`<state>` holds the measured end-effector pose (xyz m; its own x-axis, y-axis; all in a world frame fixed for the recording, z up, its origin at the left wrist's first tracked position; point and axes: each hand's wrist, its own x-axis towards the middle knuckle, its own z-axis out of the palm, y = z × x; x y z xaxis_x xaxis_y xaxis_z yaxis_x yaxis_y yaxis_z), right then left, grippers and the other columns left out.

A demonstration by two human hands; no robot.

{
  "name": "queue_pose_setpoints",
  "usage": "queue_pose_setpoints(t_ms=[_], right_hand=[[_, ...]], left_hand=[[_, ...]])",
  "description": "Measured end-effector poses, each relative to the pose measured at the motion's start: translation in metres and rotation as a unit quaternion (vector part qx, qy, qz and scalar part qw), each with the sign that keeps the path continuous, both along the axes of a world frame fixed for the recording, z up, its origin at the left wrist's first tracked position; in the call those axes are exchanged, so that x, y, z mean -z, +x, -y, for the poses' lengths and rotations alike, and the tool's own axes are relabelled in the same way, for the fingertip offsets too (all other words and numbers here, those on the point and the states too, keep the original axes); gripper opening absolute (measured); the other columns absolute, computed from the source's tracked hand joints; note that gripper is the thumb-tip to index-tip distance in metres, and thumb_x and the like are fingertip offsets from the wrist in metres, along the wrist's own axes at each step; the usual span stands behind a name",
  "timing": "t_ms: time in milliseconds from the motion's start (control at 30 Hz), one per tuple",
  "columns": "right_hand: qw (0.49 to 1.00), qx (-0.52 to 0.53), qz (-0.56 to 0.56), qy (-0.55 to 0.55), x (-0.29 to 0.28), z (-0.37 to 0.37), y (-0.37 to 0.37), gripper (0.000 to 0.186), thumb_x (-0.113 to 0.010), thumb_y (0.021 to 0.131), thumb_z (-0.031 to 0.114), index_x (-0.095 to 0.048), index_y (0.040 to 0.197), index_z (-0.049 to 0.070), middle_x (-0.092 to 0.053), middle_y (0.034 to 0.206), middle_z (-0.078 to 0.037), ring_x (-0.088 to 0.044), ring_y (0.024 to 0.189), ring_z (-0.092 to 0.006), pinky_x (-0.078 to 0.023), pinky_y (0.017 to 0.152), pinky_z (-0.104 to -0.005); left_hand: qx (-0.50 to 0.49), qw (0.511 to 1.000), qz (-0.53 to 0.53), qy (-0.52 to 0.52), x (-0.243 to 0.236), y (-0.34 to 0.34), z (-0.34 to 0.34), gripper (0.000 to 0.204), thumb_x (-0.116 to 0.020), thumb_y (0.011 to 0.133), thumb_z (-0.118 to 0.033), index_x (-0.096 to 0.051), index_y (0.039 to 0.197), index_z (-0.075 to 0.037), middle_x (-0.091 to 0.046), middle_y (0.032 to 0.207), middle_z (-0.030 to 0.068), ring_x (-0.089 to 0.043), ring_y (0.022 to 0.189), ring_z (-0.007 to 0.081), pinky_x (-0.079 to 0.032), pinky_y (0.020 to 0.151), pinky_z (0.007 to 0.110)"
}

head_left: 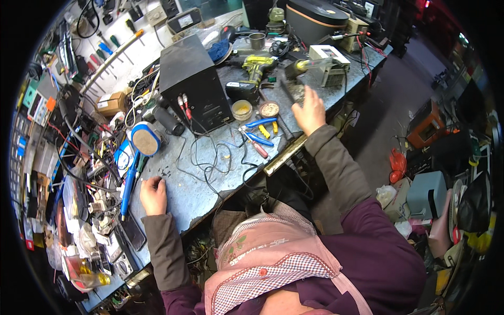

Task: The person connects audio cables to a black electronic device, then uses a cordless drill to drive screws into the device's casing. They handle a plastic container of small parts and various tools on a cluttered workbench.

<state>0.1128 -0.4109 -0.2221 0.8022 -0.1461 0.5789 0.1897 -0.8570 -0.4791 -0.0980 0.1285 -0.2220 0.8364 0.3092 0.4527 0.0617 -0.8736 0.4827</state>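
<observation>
My left hand [153,198] rests on the bench's near left with fingers curled in; anything inside is hidden. It is nearest a blue cylindrical tool [127,191], below a blue-rimmed round pad [145,139]. My right hand [311,110] is raised at the bench's front right, thumb and fingers at a dark slim object [287,90] that it appears to grip. To its left lie blue-handled pliers [258,123], a yellow-handled tool [268,129] and two small round tubs [241,109]. Behind are a yellow-black drill [255,70] and a black box speaker [186,73] with red-and-white plugs.
The worn blue bench [202,191] has loose cables across it and dense clutter along its left side. A metal-cased unit [331,73] and a large dark container [315,21] stand at the back right. A grey box [425,194] and other stored items crowd the floor at the right.
</observation>
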Motion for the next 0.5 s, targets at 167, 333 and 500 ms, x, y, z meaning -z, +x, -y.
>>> queue_pose_setpoints(t_ms=[167,333,500], right_hand=[[0.983,0.018,0.126,-0.128,-0.017,-0.006,0.011,0.059,-0.08,0.09,0.018,-0.063,0.143,0.001,-0.063,0.144,-0.028,-0.062,0.13,-0.0459,-0.049,0.113,-0.0532],[0.89,-0.253,-0.087,0.369,-0.064,-0.052,0.038,0.043,-0.076,0.103,0.016,-0.067,0.14,-0.003,-0.074,0.127,-0.014,-0.073,0.117,-0.0259,-0.058,0.1,-0.0373],[0.811,-0.188,-0.259,0.49,-0.072,-0.086,0.123,0.033,-0.077,0.103,0.02,-0.067,0.126,-0.001,-0.07,0.11,-0.011,-0.072,0.103,-0.0262,-0.061,0.09,-0.0414]], left_hand=[[-0.05,0.997,0.005,-0.063,-0.005,0.016,0.008,0.021,-0.077,0.094,-0.018,-0.082,0.104,-0.001,-0.079,0.095,0.02,-0.077,0.09,0.0362,-0.06,0.085,0.045],[-0.115,0.984,0.056,-0.12,0.002,0.031,0.006,0.023,-0.07,0.092,-0.017,-0.083,0.105,-0.003,-0.082,0.101,0.0208,-0.079,0.098,0.0357,-0.061,0.09,0.044],[-0.133,0.977,-0.004,-0.169,-0.012,0.025,0.016,0.024,-0.072,0.092,-0.021,-0.085,0.106,-0.006,-0.082,0.103,0.0184,-0.079,0.099,0.0348,-0.061,0.09,0.044]])
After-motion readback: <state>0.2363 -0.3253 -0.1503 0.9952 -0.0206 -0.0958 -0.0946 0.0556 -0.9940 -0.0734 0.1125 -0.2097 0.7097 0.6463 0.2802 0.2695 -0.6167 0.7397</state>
